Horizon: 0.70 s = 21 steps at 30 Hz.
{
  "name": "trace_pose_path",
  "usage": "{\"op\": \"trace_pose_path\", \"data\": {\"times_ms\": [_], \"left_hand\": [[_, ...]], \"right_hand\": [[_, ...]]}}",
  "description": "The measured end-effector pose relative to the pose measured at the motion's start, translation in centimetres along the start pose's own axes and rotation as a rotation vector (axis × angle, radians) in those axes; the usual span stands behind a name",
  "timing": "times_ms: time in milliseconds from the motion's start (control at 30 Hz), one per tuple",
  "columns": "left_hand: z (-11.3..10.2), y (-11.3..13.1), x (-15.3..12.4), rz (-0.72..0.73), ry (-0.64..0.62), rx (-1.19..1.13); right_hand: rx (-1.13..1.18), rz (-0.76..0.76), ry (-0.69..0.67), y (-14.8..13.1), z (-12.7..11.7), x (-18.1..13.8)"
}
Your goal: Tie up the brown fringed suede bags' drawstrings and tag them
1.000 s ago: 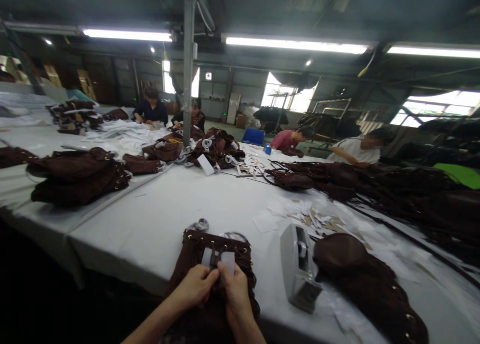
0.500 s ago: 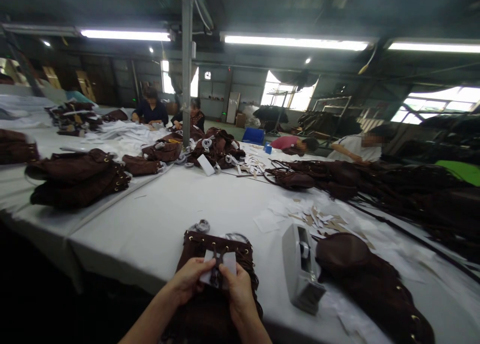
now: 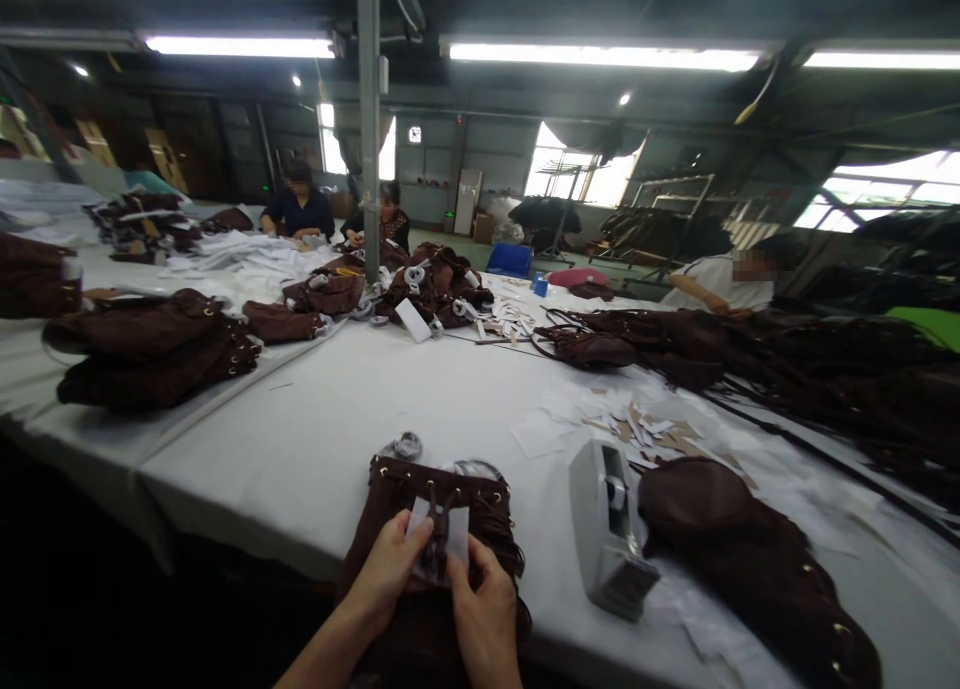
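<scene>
Both hands have shifted slightly toward the near table edge. One white, rectangular paper slip (image 3: pixel 455 531) lies on one brown suede bag (image 3: pixel 390 489) at the near edge of the table (image 3: pixel 300 419). The left hand (image 3: pixel 390 569) and right hand (image 3: pixel 484 614), backs up, pinch the slip with thumbs and fingertips. One grey tape dispenser (image 3: pixel 607 529) stands just beside the bag.

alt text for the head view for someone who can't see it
The left hand and right hand pinch a white paper at the cords of a brown bag on a white table. A grey tape dispenser stands to its right; other people work beyond.
</scene>
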<state>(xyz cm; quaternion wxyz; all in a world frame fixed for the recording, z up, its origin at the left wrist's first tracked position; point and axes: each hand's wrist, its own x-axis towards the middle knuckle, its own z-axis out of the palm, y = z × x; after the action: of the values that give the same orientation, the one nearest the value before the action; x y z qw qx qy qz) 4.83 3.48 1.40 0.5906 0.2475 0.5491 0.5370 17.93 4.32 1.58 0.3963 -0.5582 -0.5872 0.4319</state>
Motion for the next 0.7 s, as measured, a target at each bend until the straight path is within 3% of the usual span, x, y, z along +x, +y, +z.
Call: {"op": "trace_pose_path", "data": {"times_ms": [267, 500, 700], "left_hand": [[0.0, -0.6, 0.5, 0.047, -0.004, -0.006], [-0.3, -1.9, 1.2, 0.276, 0.140, 0.244], [0.0, -1.8, 0.7, 0.208, 0.111, 0.057]], "right_hand": [[-0.143, -0.157, 0.060, -1.0, 0.2, 0.1], [-0.308, -0.387, 0.074, -0.1, 2.2, -0.3], [-0.443, -0.612, 0.008, 0.9, 2.7, -1.0]]}}
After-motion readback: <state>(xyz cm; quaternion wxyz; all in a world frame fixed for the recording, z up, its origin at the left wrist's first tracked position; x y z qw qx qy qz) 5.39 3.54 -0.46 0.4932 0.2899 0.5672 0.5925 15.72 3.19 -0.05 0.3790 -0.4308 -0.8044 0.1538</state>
